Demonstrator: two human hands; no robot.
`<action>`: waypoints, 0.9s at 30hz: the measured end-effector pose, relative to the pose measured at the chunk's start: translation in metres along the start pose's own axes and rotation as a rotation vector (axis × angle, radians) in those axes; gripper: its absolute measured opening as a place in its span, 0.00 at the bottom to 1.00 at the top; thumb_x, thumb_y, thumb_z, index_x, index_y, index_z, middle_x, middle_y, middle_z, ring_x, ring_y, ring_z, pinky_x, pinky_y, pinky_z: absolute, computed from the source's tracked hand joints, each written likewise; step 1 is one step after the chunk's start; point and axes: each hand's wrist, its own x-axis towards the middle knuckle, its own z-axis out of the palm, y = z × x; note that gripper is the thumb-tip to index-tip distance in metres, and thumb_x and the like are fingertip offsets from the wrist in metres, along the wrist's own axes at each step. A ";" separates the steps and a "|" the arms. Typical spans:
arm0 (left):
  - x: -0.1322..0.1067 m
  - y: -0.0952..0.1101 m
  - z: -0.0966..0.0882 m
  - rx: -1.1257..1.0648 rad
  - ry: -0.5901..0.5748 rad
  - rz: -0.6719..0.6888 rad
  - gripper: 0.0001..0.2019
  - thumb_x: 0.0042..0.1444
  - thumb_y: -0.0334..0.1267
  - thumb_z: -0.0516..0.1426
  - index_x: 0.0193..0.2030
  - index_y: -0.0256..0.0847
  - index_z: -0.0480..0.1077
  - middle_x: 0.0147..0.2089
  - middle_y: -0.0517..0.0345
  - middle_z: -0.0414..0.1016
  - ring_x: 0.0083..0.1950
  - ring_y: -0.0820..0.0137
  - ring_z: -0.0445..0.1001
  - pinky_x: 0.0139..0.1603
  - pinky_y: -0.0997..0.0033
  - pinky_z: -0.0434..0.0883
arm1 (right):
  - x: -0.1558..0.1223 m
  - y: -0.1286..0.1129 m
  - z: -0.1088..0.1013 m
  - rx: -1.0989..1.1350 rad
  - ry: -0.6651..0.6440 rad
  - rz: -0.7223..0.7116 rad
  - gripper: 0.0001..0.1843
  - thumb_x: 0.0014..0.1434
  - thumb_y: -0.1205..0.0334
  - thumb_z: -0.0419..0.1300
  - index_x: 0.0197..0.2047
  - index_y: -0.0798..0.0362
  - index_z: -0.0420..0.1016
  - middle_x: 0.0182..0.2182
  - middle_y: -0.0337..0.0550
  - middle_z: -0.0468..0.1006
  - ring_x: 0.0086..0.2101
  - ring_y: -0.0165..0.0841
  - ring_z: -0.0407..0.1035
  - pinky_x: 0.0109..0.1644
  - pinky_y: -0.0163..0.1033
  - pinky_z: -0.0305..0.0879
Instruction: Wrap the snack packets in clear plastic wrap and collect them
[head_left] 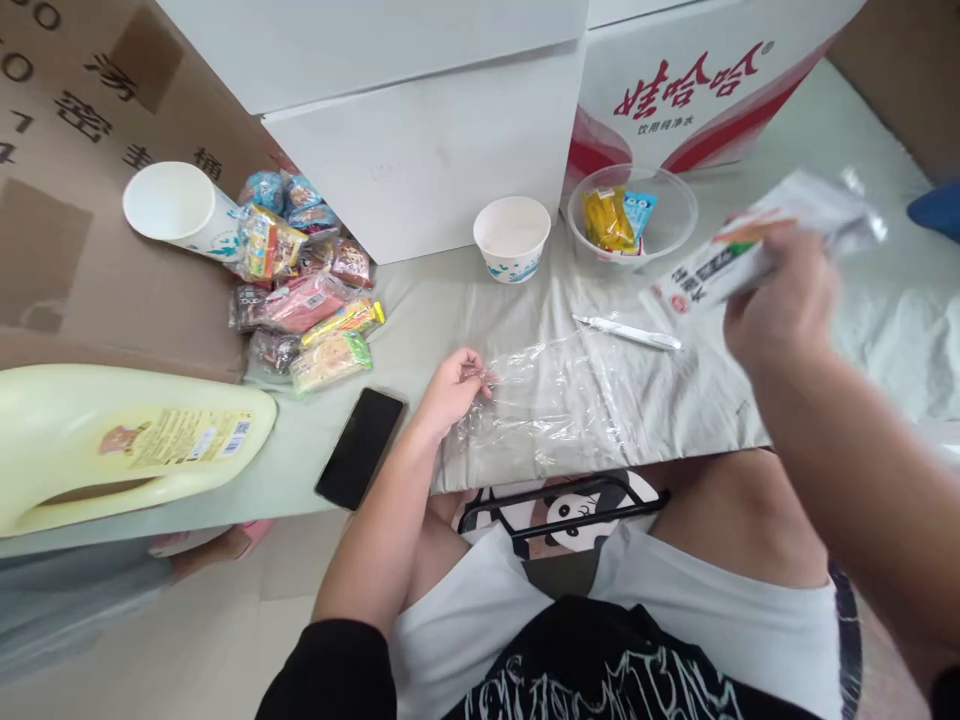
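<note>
My left hand (pixel 459 388) pinches the left side of a clear plastic bag (pixel 555 400) that lies flat and crumpled on the cloth-covered surface. Raised at the right, my right hand (pixel 791 290) is closed around a white snack packet (pixel 709 275) with dark printed characters and a patch of orange and green; it looks slightly blurred. Between the bag and that packet lies a thin white, pen-like stick (pixel 628 331). Behind it stands a clear plastic bowl (pixel 675 215) holding yellow and blue packets (pixel 609 220). A white paper bowl (pixel 512 240) sits to its left.
A black phone (pixel 361 447) lies left of my left forearm. Several wrapped snacks (pixel 307 300) are heaped at the left beside a tipped paper cup (pixel 180 212). A yellow jug (pixel 135 440) lies at the near left. White boxes (pixel 435 150) and a brown carton (pixel 112 250) stand behind. Someone's foot (pixel 217 545) shows below.
</note>
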 end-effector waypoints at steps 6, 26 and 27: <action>0.002 0.005 0.002 0.040 -0.016 0.002 0.06 0.46 0.29 0.55 0.31 0.44 0.63 0.20 0.66 0.71 0.34 0.67 0.79 0.42 0.68 0.70 | 0.146 0.027 0.000 -0.194 0.239 0.171 0.20 0.67 0.42 0.50 0.39 0.46 0.75 0.38 0.39 0.76 0.49 0.47 0.75 0.54 0.59 0.70; -0.010 -0.005 0.019 0.442 -0.046 0.237 0.14 0.44 0.22 0.59 0.33 0.47 0.73 0.29 0.59 0.71 0.33 0.63 0.72 0.43 0.62 0.72 | -0.074 -0.095 0.077 -0.048 -0.374 -0.183 0.35 0.57 0.62 0.61 0.67 0.42 0.59 0.66 0.53 0.63 0.66 0.53 0.59 0.63 0.63 0.66; -0.015 -0.003 0.025 0.525 -0.043 0.238 0.15 0.45 0.22 0.60 0.35 0.47 0.74 0.29 0.59 0.70 0.32 0.63 0.71 0.42 0.62 0.71 | -0.076 -0.098 0.077 -0.050 -0.402 -0.222 0.36 0.56 0.62 0.61 0.68 0.41 0.58 0.67 0.53 0.62 0.67 0.54 0.58 0.64 0.65 0.65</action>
